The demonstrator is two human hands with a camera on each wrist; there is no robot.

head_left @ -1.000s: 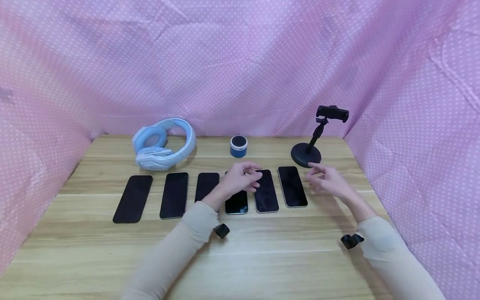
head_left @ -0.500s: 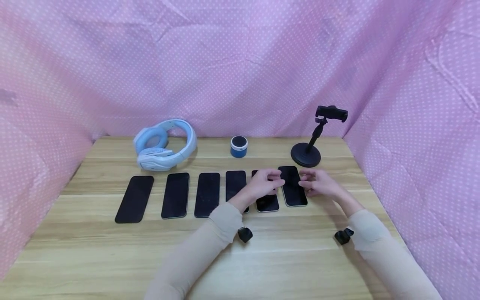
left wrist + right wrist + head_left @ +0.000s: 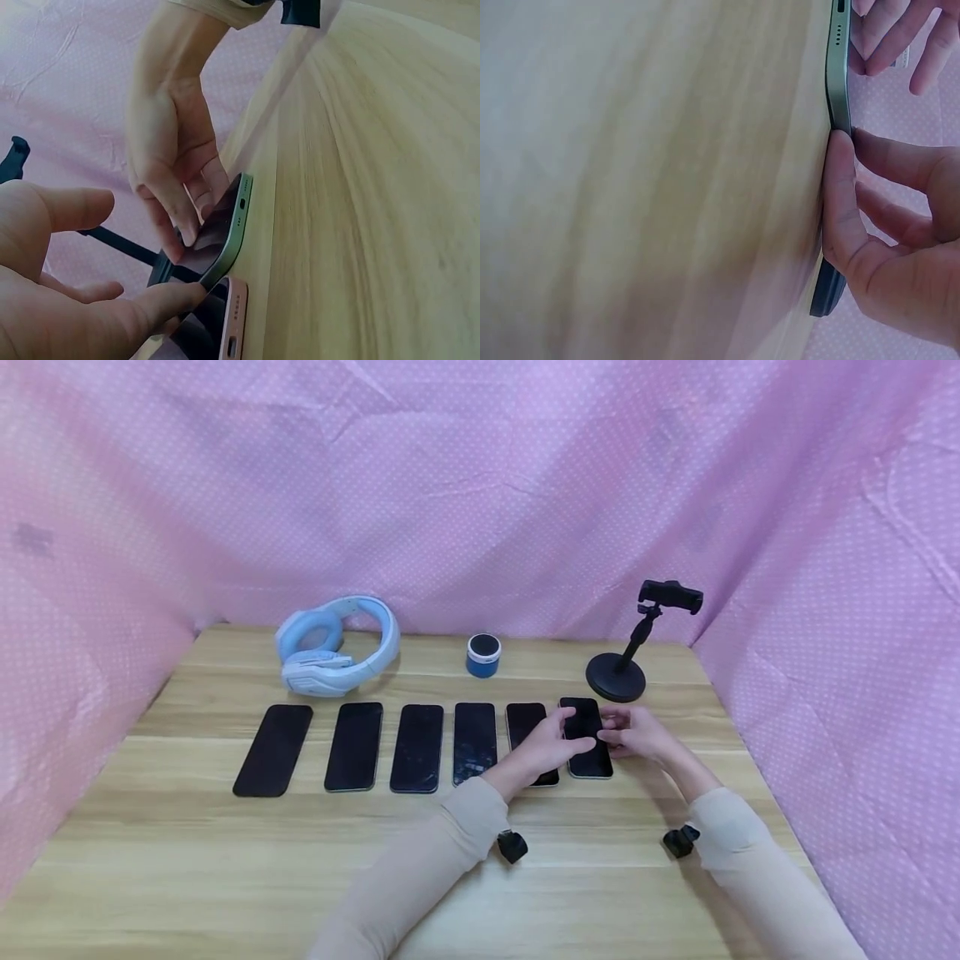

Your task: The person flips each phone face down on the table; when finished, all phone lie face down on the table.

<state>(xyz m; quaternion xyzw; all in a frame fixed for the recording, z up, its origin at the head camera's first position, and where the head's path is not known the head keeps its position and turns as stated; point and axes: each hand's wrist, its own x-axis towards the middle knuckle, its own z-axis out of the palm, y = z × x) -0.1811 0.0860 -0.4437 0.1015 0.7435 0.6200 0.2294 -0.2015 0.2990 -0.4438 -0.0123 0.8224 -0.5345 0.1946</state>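
Note:
A smartphone with a dark screen and a pale green edge lies at the right end of a row. My right hand pinches its right long side, thumb over the screen and fingertips at the edge, as the right wrist view shows. My left hand is at the phone's left side, thumb and fingers spread, one fingertip right at its edge. Beneath the left hand, partly covered, is a neighbouring smartphone with a pink edge.
Several more dark phones, among them one smartphone, continue the row leftward on the wooden table. Behind them stand blue headphones, a small blue speaker and a black phone stand. Pink dotted cloth surrounds the table.
My left hand has moved right, from over the middle phones to the rightmost phone. My right hand has come in slightly from the right and taken hold of that phone's side.

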